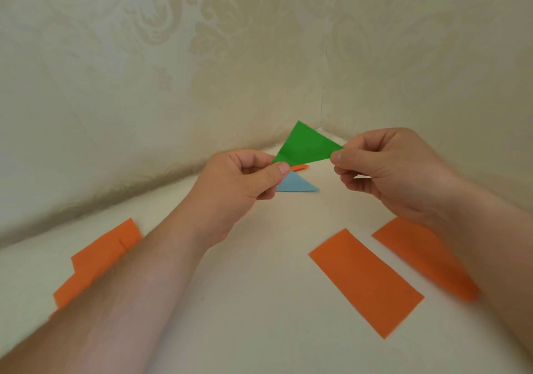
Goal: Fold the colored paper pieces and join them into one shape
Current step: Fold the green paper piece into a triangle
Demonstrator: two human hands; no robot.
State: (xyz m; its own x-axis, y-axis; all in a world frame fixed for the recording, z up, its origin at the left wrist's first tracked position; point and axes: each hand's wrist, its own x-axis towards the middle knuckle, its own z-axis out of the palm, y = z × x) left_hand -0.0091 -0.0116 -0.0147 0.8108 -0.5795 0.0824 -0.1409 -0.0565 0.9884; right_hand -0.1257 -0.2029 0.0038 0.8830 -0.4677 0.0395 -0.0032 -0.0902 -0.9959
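So I've got my left hand [245, 177] pinching the lower-left corner of the green triangle [305, 145] between thumb and fingers, and my right hand [383, 168] pinching its right tip, so the green piece hangs in the air between them, above the table [259, 301]. Right under it a blue triangle [297, 184] lies flat with a sliver of orange [300, 167] poking out just behind. Closer to me, flat orange strips: one [364, 280] to the right, another [418, 252] partly under my right arm, and a stack [101, 255] by my left arm.
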